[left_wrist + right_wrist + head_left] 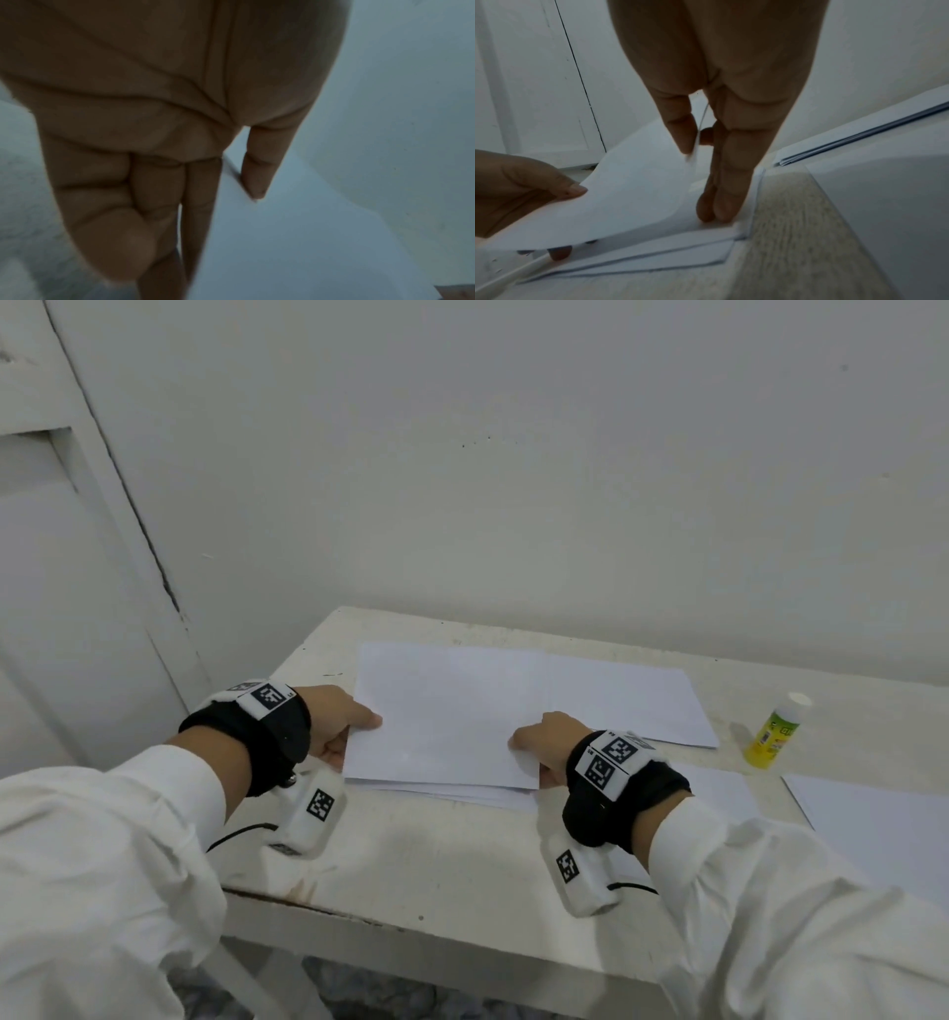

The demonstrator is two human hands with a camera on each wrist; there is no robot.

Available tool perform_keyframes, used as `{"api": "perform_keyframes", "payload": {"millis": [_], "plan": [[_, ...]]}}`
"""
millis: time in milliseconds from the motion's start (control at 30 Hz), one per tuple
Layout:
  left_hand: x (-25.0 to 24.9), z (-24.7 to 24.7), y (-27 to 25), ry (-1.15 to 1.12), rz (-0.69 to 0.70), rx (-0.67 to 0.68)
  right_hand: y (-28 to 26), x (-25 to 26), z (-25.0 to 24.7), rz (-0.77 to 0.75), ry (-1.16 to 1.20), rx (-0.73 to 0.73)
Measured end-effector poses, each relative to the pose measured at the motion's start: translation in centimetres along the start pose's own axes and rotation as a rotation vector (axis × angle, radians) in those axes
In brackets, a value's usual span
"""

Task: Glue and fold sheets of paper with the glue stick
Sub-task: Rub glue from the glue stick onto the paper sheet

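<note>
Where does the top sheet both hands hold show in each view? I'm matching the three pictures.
Head: top sheet at centre, on the stack.
Left wrist: right of the fingers, lower centre.
Right wrist: lower left, lifted off the stack.
Shared landmark: the left hand pinching its edge.

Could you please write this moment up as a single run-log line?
step: lifting top sheet off stack | left hand: pinches left edge | right hand: pinches right edge | glue stick: upright, untouched, on table
</note>
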State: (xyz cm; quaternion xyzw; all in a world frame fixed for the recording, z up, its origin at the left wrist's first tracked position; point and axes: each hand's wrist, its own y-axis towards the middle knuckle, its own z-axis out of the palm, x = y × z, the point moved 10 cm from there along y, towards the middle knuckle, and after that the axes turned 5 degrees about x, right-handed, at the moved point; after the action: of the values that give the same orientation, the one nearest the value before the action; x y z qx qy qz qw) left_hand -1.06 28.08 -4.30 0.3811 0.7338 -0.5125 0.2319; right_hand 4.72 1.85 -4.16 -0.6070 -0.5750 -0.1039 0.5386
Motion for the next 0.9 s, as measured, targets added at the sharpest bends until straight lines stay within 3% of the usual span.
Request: {"api": "perform_keyframes", "payload": {"millis": [233, 433, 533, 700, 900], "plan": [[-2.8, 1.2, -1.8, -0.007, 0.104, -0.050, -2.1, -1.0, -1.6, -0.010, 0.219, 0.026], [-8.3, 9.4, -3.8, -0.058, 0.266, 0.032, -5.6, -6.3, -10.8, -0.016, 0.153, -0.170], [-10.3, 14.1, -3.8, 0.035, 0.336, 0.047, -7.5, -10.6, -14.8, 0.040, 0.208, -0.209], [-10.6, 21.3, -3.4, 0.308, 0.310, 0.178, -9.9, -15.6, -18.6, 0.169, 0.112, -0.248], [-9.0, 23.8, -2.7, 0.494, 0.235, 0.212, -9.9, -17.7, -18.5, 0.259, 0.039, -0.211]]}}
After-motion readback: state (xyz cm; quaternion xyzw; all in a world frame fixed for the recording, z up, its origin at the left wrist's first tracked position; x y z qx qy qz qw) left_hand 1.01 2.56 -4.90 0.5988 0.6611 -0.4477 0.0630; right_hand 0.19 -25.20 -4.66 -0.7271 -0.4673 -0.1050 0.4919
